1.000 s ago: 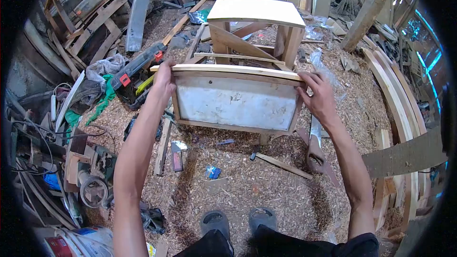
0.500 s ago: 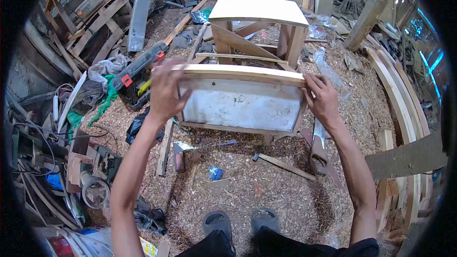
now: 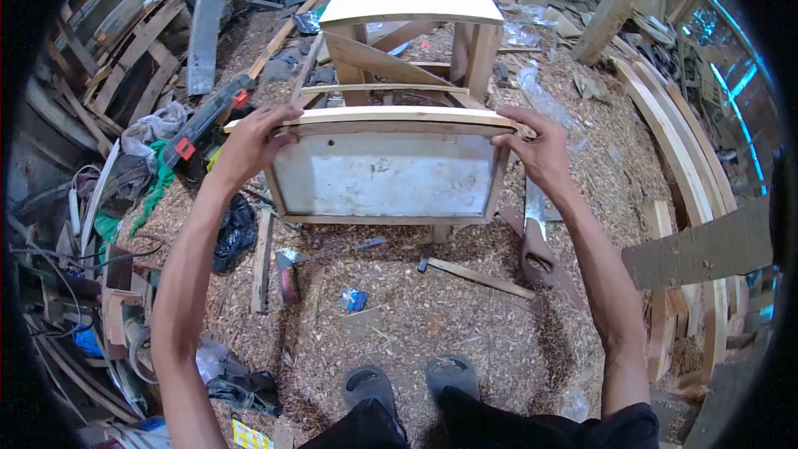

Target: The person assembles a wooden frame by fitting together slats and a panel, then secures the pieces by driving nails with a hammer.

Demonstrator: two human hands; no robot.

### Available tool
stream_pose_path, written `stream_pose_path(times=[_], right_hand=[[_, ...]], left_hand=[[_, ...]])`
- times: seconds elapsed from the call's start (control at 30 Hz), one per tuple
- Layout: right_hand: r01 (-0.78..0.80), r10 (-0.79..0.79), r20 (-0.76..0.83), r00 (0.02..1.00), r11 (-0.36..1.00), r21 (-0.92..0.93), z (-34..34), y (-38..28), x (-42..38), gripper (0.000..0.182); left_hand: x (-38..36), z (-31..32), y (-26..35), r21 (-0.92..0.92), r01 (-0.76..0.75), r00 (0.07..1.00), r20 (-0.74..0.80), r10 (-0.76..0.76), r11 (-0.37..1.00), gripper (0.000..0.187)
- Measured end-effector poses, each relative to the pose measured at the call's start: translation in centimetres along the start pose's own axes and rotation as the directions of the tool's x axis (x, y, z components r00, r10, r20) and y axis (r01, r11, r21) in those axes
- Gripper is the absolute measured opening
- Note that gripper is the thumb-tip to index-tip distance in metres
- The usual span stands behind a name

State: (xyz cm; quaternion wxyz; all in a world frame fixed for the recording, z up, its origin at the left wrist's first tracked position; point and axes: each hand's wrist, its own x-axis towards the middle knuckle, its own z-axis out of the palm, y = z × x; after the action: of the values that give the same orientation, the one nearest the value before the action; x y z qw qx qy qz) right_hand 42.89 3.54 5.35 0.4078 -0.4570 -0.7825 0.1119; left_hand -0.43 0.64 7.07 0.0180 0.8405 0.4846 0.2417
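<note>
"Two grips?"

"Yes. The left hand (image 3: 256, 145) and right hand (image 3: 540, 145) clasp the pale wooden strip (image 3: 399, 115) near its ends, along the top of the framed white panel (image 3: 382, 175)."

"And around it?"

"Behind, a white-topped wooden frame (image 3: 411, 2); nearer the person, a hammer (image 3: 478, 277) and handsaw (image 3: 539, 251) on wood shavings (image 3: 407, 324)."

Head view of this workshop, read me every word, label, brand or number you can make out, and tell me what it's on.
No text can be read.
Yellow-and-white printed piece, bottom left: marks too small and blurred to read.
Blue wrapper on the wood shavings: pale marks, too small to read.
White panel facing the person: smudges and a dark spot, no lettering visible.
</note>
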Motion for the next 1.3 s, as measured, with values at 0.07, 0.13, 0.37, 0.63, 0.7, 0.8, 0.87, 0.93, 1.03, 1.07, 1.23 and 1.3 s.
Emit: stream_pose_path(times=[0.07, 0.13, 0.37, 0.63, 0.7, 0.8, 0.87, 0.93, 1.03, 1.07, 1.23, 1.3], right_hand=[[-0.130, 0.118, 0.076, 0.990, 0.977, 0.172, 0.0, 0.3, 0.0, 0.036], [-0.200, 0.180, 0.116, 0.977, 0.961, 0.193, 0.0, 0.5, 0.1, 0.036], [-0.152, 0.130, 0.143, 0.981, 0.975, 0.159, -0.2, -0.5, -3.4, 0.034], [-0.072, 0.012, 0.305, 0.952, 0.980, 0.186, -0.8, -1.6, -11.1, 0.028], [-0.034, -0.022, 0.377, 0.926, 0.989, 0.141, -0.9, -2.0, -12.1, 0.025], [-0.068, 0.000, 0.403, 0.915, 0.986, 0.153, -1.0, -2.2, -12.5, 0.027], [-0.013, -0.035, 0.374, 0.927, 0.992, 0.126, -1.0, -1.7, -12.1, 0.025], [-0.122, 0.065, 0.387, 0.920, 0.985, 0.124, -1.1, -1.7, -11.0, 0.022], [-0.142, 0.103, 0.365, 0.925, 0.986, 0.083, -0.6, -1.3, -9.9, 0.020], [-0.186, 0.153, 0.367, 0.918, 0.981, 0.057, -0.4, -1.2, -9.8, 0.019], [-0.426, 0.326, 0.402, 0.856, 0.885, 0.189, 0.1, 0.2, -9.6, 0.021], [-0.471, 0.359, 0.411, 0.838, 0.856, 0.212, 0.1, 0.3, -9.5, 0.021]], left_hand=[[0.1, 0.1, -0.1, -0.018, 0.007, 1.000, 0.012, -0.007, 1.000, 0.040], [-0.1, -0.6, 0.4, -0.021, 0.032, 0.999, 0.025, -0.031, 0.999, 0.040], [-2.2, -1.0, 1.8, -0.024, 0.022, 0.988, 0.154, -0.018, 0.999, 0.040], [-9.0, 2.3, 4.2, -0.031, -0.158, 0.973, 0.165, 0.161, 0.987, 0.039], [-10.0, 2.7, 4.4, -0.013, -0.165, 0.967, 0.193, 0.164, 0.986, 0.039], [-10.8, 2.8, 4.4, -0.055, -0.163, 0.961, 0.219, 0.171, 0.985, 0.040], [-10.4, 2.2, 4.5, -0.178, -0.110, 0.979, 0.149, 0.137, 0.978, 0.035], [-10.5, 1.6, 4.4, -0.257, 0.049, 0.981, 0.196, 0.003, 0.965, 0.034], [-10.6, 1.4, 2.5, -0.114, 0.083, 0.975, 0.213, -0.058, 0.990, 0.028], [-10.5, 1.5, 2.4, -0.116, 0.082, 0.975, 0.213, -0.056, 0.990, 0.028], [-10.5, 0.9, 1.6, -0.274, 0.389, 0.919, 0.176, -0.352, 0.879, 0.028], [-10.8, 0.7, 0.3, -0.185, 0.420, 0.903, 0.189, -0.387, 0.889, 0.031]])
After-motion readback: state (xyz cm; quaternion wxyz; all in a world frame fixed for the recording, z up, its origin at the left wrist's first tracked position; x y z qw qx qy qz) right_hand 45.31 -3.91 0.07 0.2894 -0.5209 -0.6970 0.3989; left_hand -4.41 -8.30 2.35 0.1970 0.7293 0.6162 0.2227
